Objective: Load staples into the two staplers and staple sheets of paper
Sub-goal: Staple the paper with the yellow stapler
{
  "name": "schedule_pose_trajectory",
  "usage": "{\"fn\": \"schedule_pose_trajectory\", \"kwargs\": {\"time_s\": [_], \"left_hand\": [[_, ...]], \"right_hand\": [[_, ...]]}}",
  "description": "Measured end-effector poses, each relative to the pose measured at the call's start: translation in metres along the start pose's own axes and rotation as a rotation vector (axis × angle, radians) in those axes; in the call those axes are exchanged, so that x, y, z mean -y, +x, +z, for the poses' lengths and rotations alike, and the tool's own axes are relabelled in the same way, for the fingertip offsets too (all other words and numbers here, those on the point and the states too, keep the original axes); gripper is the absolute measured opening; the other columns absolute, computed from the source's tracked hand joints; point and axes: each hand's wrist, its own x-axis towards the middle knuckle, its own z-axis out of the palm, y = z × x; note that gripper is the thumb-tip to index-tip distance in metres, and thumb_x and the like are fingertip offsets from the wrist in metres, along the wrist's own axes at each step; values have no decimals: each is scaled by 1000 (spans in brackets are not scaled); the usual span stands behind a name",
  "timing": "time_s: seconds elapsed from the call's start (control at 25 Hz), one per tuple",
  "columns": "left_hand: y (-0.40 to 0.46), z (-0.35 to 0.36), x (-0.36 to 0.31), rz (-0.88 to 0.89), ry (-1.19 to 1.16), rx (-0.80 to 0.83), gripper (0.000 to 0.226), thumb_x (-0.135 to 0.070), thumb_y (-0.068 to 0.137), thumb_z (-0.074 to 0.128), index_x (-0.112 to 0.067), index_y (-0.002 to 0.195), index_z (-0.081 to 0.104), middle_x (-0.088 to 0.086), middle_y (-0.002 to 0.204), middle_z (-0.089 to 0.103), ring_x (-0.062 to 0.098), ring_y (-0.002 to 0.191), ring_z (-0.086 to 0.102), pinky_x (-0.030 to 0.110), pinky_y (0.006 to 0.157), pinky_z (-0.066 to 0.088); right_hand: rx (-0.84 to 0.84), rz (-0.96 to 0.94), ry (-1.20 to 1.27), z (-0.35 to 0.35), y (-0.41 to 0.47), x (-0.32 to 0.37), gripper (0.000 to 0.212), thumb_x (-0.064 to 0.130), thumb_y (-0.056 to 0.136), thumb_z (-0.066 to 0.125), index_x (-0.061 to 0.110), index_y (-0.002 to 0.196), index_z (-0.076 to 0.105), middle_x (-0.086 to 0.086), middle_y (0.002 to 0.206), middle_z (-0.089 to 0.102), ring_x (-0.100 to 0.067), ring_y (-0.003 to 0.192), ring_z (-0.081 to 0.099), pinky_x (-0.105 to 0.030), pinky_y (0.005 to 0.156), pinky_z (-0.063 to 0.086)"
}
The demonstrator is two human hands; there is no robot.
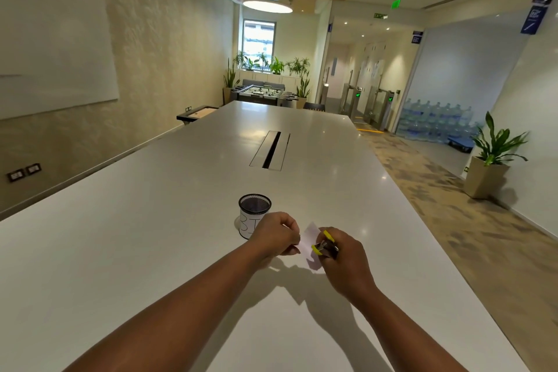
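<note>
Head view: yellow stapler (323, 246) half-hidden in right hand (345, 257), seemingly on paper (308, 243).

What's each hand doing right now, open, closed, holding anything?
Left hand: closed, pinching the left edge of the paper.
Right hand: closed around the yellow stapler, positioned at the paper.

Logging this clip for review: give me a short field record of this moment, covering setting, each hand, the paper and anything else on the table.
setting: long white table in an office room
left hand: pinches the left edge of the paper
right hand: grip closed on a yellow stapler
paper: small white sheet held above the table, stapler at its right edge
other: black mesh cup behind the left hand
second stapler: not visible
</note>
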Motion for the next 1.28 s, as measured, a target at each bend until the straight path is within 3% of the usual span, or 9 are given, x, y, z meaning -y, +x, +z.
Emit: {"fn": "schedule_pose_trajectory", "kwargs": {"time_s": [0.24,0.4,0.56,0.68,0.88,0.96,1.08,1.16,1.28], "left_hand": [[-2,-8,1,-10,37,201,29,6,80,59,-14,83,79,4,68,68,13,62,62,23,62,55],[-5,-15,-3,37,6,313,42,11,79,51,-17,88,81,0,73,72,11,68,60,21,65,50],[-7,-19,-4,87,-43,395,55,15,83,46,-25,95,81,-4,107,77,10,96,64,25,81,48],[-8,-20,-2,120,-130,507,49,12,88,51,-25,106,78,-1,121,74,12,99,67,25,78,45],[-1,-8,1,244,-97,265,14,-8,94,70,-17,101,77,4,99,73,9,82,62,21,75,49],[3,-5,4,263,-88,167,12,-10,95,69,-9,105,75,3,98,75,11,87,66,22,81,52],[7,-5,6,216,-72,60,19,-11,92,73,-4,110,73,2,84,72,11,73,62,26,76,55],[7,-5,6,165,-85,42,22,-11,90,76,-4,110,72,2,77,68,11,64,58,24,69,57],[6,-8,6,121,-101,123,14,-6,89,76,-10,102,76,-1,72,70,9,58,60,22,62,54]], "right_hand": [[-93,250,331,-3,4,-4,34,-9,84,62,23,89,76,12,85,75,-4,80,68,-22,72,53],[-93,462,648,-12,8,-8,22,1,89,67,20,89,77,7,79,73,-8,67,63,-26,66,44],[-31,585,811,-19,9,-8,20,3,86,67,20,87,77,-7,78,64,-20,70,54,-31,60,40],[11,639,866,-23,9,-6,18,5,88,67,20,87,77,-6,80,68,-17,68,58,-29,56,41],[136,690,939,-18,3,-6,19,23,97,65,11,109,71,-8,97,74,-17,71,65,-27,56,48],[116,666,975,-16,3,-6,20,31,97,65,15,105,73,-6,100,76,-19,80,69,-28,60,51],[95,595,1017,-19,4,-4,20,38,96,65,21,96,76,-2,99,78,-15,85,71,-30,69,49],[73,557,909,-21,5,-5,6,31,92,72,26,89,73,0,85,72,-14,80,67,-32,70,44],[34,462,694,-18,8,-10,18,10,83,76,18,73,63,0,67,55,-16,63,52,-33,60,40]]}}
